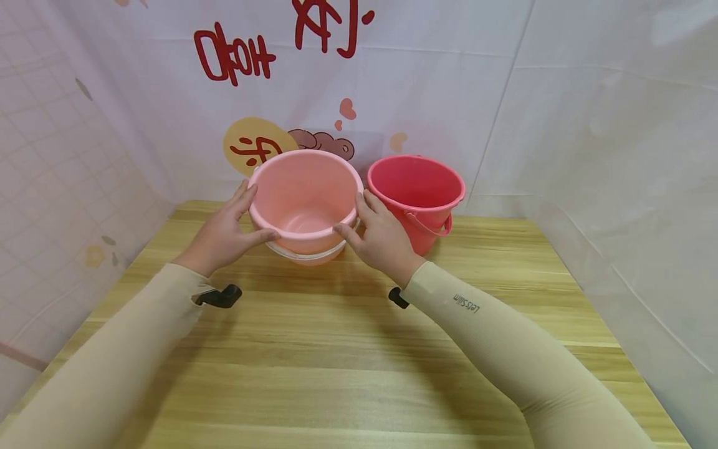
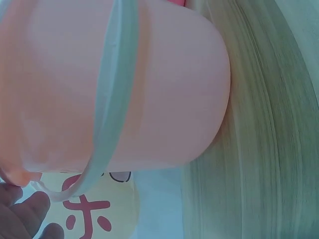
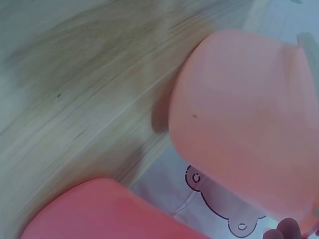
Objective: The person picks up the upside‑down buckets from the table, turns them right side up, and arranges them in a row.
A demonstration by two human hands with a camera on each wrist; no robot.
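Observation:
A light pink bucket [image 1: 305, 178] stands upright toward the back of the table, its mouth tipped slightly toward me. My left hand [image 1: 221, 234] holds its rim on the left, thumb along the front edge and fingers on the outer side. On the other side of the rim, my right hand [image 1: 384, 237] grips with its thumb over the edge. The bucket's white handle [image 2: 117, 74] hangs down round the front of its wall. Whether the bucket's base touches the wood everywhere is hard to tell.
A deeper pink bucket [image 1: 414, 227] stands close on the right, beside my right hand, its handle [image 1: 445, 226] lowered. The wooden table [image 1: 314, 380] stretches toward me. A printed white cloth [image 1: 437, 81] hangs behind, and pale cloth walls enclose both sides.

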